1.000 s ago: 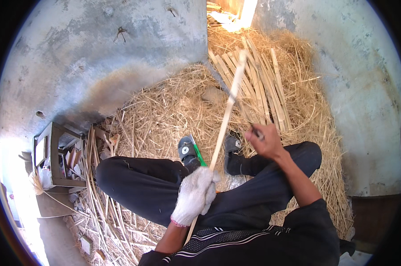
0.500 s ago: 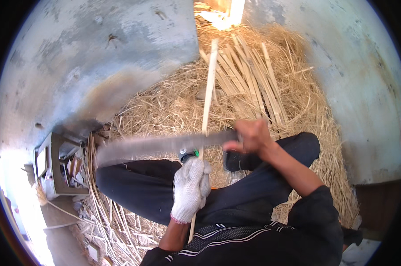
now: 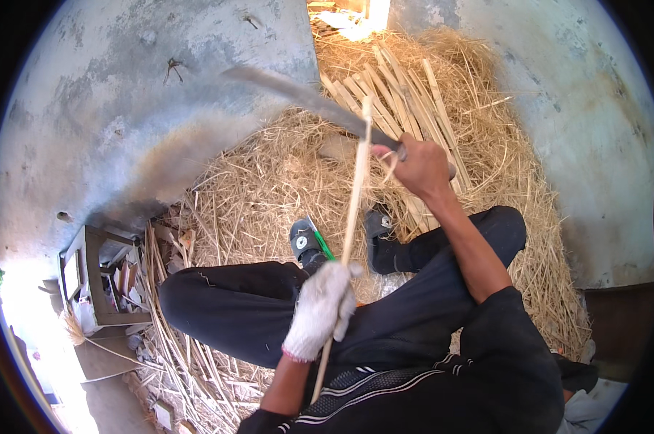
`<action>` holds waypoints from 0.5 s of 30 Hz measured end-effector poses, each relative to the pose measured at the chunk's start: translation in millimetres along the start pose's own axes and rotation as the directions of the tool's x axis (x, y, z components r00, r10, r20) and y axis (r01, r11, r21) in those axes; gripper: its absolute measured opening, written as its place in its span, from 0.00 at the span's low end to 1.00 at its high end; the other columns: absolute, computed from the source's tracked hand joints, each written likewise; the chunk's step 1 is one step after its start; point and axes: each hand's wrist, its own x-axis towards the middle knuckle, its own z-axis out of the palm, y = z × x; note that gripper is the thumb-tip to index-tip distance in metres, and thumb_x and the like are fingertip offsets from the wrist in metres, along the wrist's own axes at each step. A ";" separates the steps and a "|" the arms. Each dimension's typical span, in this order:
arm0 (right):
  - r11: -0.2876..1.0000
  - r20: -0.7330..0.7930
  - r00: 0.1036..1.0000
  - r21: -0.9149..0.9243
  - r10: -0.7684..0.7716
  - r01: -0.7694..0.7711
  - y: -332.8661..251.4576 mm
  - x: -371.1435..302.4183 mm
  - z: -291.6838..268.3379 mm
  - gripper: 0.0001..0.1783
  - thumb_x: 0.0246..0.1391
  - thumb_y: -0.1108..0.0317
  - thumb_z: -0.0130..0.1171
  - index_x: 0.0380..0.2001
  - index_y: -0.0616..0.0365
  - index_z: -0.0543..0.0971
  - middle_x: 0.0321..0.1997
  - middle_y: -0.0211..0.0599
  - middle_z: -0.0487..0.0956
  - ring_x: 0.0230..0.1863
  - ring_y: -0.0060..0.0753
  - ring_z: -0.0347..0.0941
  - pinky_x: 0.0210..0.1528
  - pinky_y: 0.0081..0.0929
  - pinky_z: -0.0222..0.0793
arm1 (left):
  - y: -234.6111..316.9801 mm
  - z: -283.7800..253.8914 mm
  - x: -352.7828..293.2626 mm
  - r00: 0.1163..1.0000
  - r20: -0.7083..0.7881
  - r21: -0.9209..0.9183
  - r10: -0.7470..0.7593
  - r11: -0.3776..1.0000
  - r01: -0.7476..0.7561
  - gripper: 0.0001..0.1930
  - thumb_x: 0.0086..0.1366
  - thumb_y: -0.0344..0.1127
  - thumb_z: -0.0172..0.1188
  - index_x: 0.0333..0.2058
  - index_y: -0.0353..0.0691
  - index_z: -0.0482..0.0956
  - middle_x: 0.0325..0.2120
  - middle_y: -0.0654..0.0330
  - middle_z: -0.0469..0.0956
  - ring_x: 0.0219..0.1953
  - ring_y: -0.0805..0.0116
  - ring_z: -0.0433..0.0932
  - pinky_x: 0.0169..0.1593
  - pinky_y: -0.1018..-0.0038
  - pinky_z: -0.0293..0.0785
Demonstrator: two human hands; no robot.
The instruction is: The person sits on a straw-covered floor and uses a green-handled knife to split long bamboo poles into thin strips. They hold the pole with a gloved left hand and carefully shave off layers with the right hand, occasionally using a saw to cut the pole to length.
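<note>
My left hand (image 3: 318,311), in a white knitted glove, is wrapped round the lower part of a pale split-bamboo strip (image 3: 354,210). The strip slants upward and away over my crossed legs, its lower end near my waist. In my bare right hand (image 3: 422,172) is the handle of a machete (image 3: 301,92), whose long dark blade points to the far left, slightly blurred. The blade crosses the strip close to its far end. A thin curled shaving (image 3: 392,166) hangs beside my right thumb.
Split strips (image 3: 395,98) lie in a pile on the shavings (image 3: 262,181) ahead. Walls (image 3: 146,94) stand on both sides. At left is a wooden frame (image 3: 88,271) with odds and ends inside. A green-handled tool (image 3: 323,242) lies by my left shoe (image 3: 301,239).
My right hand has moved the machete away from me, up the strip towards its far end, and the blade now tilts. The strip leans more to the right, with my left hand still on it.
</note>
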 end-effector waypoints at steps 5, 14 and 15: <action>0.986 0.172 0.985 0.167 -0.027 -0.002 -15.7 -2.0 3.5 0.40 0.53 0.29 0.53 0.16 0.61 0.73 0.08 0.40 0.68 0.11 0.38 0.67 0.17 0.39 0.63 | 8.5 -6.3 7.9 0.994 -0.101 0.128 0.037 0.991 -0.024 0.15 0.73 0.45 0.48 0.34 0.40 0.72 0.11 0.66 0.65 0.07 0.76 0.61 0.10 0.78 0.56; -0.007 0.811 0.479 0.506 -0.336 -0.862 45.8 -41.3 12.9 0.38 0.64 0.33 0.38 0.13 0.54 0.67 0.08 0.21 0.62 0.08 0.17 0.57 0.10 0.21 0.50 | -28.2 -28.1 11.3 0.987 0.047 0.291 0.153 0.943 -0.160 0.15 0.71 0.44 0.49 0.29 0.40 0.69 0.09 0.66 0.61 0.06 0.76 0.57 0.09 0.77 0.52; 0.228 0.788 0.577 0.615 -0.217 -0.755 39.2 -40.1 12.5 0.37 0.63 0.34 0.41 0.14 0.55 0.68 0.08 0.24 0.64 0.09 0.18 0.59 0.11 0.23 0.52 | -22.1 -26.4 19.7 0.986 0.053 0.219 0.161 0.961 -0.169 0.15 0.72 0.44 0.48 0.30 0.40 0.69 0.09 0.67 0.60 0.05 0.77 0.56 0.08 0.77 0.51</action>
